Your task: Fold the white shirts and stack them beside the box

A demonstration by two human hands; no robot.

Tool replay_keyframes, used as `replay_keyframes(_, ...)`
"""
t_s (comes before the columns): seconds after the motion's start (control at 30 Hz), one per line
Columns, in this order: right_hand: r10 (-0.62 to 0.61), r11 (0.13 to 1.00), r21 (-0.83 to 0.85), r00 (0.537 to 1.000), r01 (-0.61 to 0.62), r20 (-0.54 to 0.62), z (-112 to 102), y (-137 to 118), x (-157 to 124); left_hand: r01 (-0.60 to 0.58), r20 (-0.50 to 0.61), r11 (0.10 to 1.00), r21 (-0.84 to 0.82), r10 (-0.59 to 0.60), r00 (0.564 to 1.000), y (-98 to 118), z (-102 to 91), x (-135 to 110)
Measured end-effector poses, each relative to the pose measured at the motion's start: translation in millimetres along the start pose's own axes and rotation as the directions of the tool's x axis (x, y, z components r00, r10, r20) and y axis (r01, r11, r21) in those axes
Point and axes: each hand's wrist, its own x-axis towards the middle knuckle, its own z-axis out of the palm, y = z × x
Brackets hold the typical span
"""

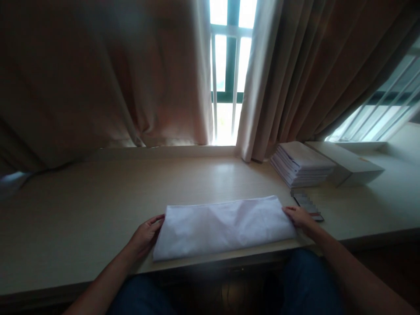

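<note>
A folded white cloth [223, 225] lies as a long strip near the front edge of the pale wooden table [82, 210]. My left hand [146, 234] rests at the cloth's left end, fingers curled against its edge. My right hand [298, 215] is at the right end, fingertips on the cloth's corner. Both hands touch the cloth while it lies flat on the table.
A stack of folded white cloths [300, 164] sits at the back right, with a flat white box [348, 164] beside it. A small dark object [308, 205] lies just behind my right hand. Brown curtains [98, 74] hang over barred windows behind the table.
</note>
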Motion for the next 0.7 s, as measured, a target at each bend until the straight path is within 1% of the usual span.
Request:
replay_keyframes(0.07,0.010,0.996,-0.085,0.999,-0.006,0.052,0.3,-2.8,-8.0,-0.010,-0.048,0.998,0.059,0.013,0.999,-3.6,2.4,3.1)
replay_keyframes(0.13,0.015,0.988,-0.155,0.997,-0.003,0.079,2.2,-9.1,-15.0,-0.017,-0.099,0.992,0.124,0.029,0.995,-6.4,6.0,5.1)
replay_keyframes(0.2,0.017,0.982,-0.190,0.994,0.003,0.103,5.0,-15.9,-20.5,-0.021,-0.158,0.980,0.198,0.053,0.986,-7.7,9.9,6.3)
replay_keyframes(0.23,0.019,0.981,-0.195,0.993,0.004,0.119,6.2,-18.4,-22.5,-0.030,-0.200,0.964,0.266,0.085,0.976,-7.3,11.6,6.5)
replay_keyframes(0.27,0.023,0.982,-0.191,0.990,0.004,0.138,7.1,-20.2,-23.9,-0.043,-0.251,0.934,0.355,0.139,0.958,-6.0,13.2,6.5)
replay_keyframes(0.33,0.032,0.987,-0.162,0.984,-0.003,0.176,7.8,-20.6,-24.8,-0.056,-0.337,0.845,0.531,0.271,0.902,0.2,17.3,4.8)
replay_keyframes(0.37,0.036,0.989,-0.148,0.982,-0.008,0.185,7.6,-19.6,-24.4,-0.066,-0.361,0.789,0.611,0.352,0.864,4.8,20.7,2.6)
replay_keyframes(0.4,0.036,0.990,-0.140,0.981,-0.009,0.189,7.2,-17.9,-23.5,-0.093,-0.357,0.717,0.691,0.450,0.819,9.8,25.9,-0.8)
replay_keyframes(0.43,0.035,0.989,-0.146,0.983,-0.008,0.180,7.0,-15.9,-22.3,-0.141,-0.309,0.624,0.769,0.554,0.773,14.7,33.6,-5.6)
replay_keyframes(0.47,0.028,0.986,-0.167,0.987,-0.002,0.159,6.9,-13.7,-20.8,-0.208,-0.211,0.502,0.839,0.654,0.727,18.6,44.1,-11.7)
replay_keyframes(0.5,0.013,0.980,-0.198,0.991,0.014,0.135,7.3,-11.5,-19.0,-0.285,-0.060,0.335,0.898,0.735,0.675,20.8,57.7,-18.6)
replay_keyframes(0.53,-0.007,0.971,-0.236,0.993,0.034,0.115,8.2,-9.5,-17.2,-0.365,0.119,0.157,0.918,0.768,0.629,20.7,74.3,-26.0)
replay_keyframes(0.57,-0.028,0.961,-0.272,0.995,0.053,0.096,9.4,-7.6,-15.4,-0.445,0.285,0.021,0.895,0.741,0.608,17.9,93.1,-33.1)
replay_keyframes(0.6,-0.042,0.951,-0.302,0.996,0.064,0.077,11.0,-5.9,-13.7,-0.517,0.425,-0.078,0.852,0.679,0.599,12.3,113.4,-39.2)
replay_keyframes(0.67,-0.059,0.936,-0.344,0.997,0.073,0.052,14.2,-2.8,-10.4,-0.606,0.590,-0.189,0.773,0.566,0.576,-5.5,153.7,-45.8)
replay_keyframes(0.7,-0.060,0.930,-0.360,0.997,0.071,0.041,15.4,-1.2,-9.0,-0.636,0.640,-0.219,0.740,0.520,0.566,-16.4,171.5,-45.9)
